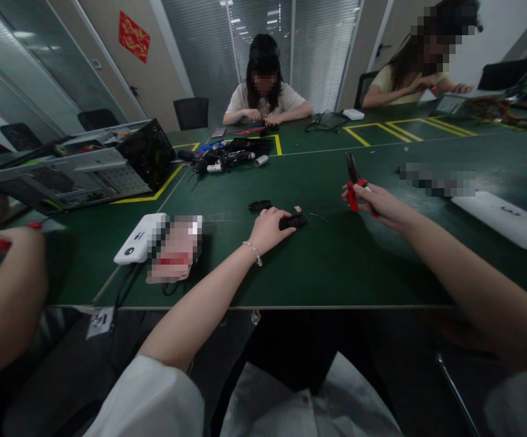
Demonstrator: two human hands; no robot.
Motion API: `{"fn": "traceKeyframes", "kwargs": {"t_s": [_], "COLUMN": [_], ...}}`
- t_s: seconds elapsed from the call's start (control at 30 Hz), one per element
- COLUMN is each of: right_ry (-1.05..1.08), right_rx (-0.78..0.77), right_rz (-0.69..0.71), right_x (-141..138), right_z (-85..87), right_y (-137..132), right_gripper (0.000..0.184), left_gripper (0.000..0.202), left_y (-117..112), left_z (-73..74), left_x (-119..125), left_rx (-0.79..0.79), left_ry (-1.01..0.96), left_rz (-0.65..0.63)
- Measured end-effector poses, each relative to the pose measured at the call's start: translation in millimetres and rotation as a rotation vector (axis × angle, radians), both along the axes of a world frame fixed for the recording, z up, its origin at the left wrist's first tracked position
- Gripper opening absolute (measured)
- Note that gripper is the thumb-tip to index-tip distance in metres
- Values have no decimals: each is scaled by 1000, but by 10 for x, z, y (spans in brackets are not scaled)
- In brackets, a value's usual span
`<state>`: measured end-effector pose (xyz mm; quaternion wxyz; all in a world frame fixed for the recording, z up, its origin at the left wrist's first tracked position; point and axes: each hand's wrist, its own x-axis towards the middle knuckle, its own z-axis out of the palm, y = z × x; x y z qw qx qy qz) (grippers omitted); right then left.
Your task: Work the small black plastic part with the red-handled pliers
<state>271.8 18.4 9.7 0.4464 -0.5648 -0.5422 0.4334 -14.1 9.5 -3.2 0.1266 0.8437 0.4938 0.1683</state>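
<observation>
On the green table, my left hand (pixel 270 232) lies low with its thumb and fingers closed around a small black plastic part (pixel 295 221). What kind of part it is cannot be made out. Just beyond my fingers lies another small black piece (pixel 258 206). A small pinkish scrap (pixel 298 209) and thin metal bits (pixel 320 217) are beside the held part. Farther right, my right hand (pixel 381 206) grips red-handled pliers (pixel 352 173) raised above the table, jaws pointing up and away from me. The pliers are apart from the black part.
A pile of black devices and cables (pixel 227 156) lies ahead. A computer case (pixel 85 164) stands at left, beside a co-worker's arm (pixel 13 285). Near my left forearm are a white power bank (pixel 142 238) and a phone (pixel 176 249); another white device (pixel 509 218) lies right. Two people sit opposite.
</observation>
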Motion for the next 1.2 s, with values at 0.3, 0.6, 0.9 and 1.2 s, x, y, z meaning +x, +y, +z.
{"fn": "traceKeyframes", "kwargs": {"t_s": [0.3, 0.6, 0.9, 1.2], "right_ry": [-374, -968, -1224, -1290], "right_rx": [180, 523, 756, 791], "right_rz": [17, 117, 112, 150], "right_x": [80, -199, -273, -320], "right_z": [7, -41, -176, -265], "right_y": [12, -146, -126, -87], "right_gripper": [44, 38, 31, 32], "left_gripper": [35, 38, 34, 32], "left_y": [36, 71, 50, 72], "left_z": [-43, -98, -90, -131], "left_x": [-4, 18, 29, 34], "left_rx": [-26, -9, 12, 42], "left_ry": [-40, -53, -80, -91], "left_rz": [22, 14, 49, 38]}}
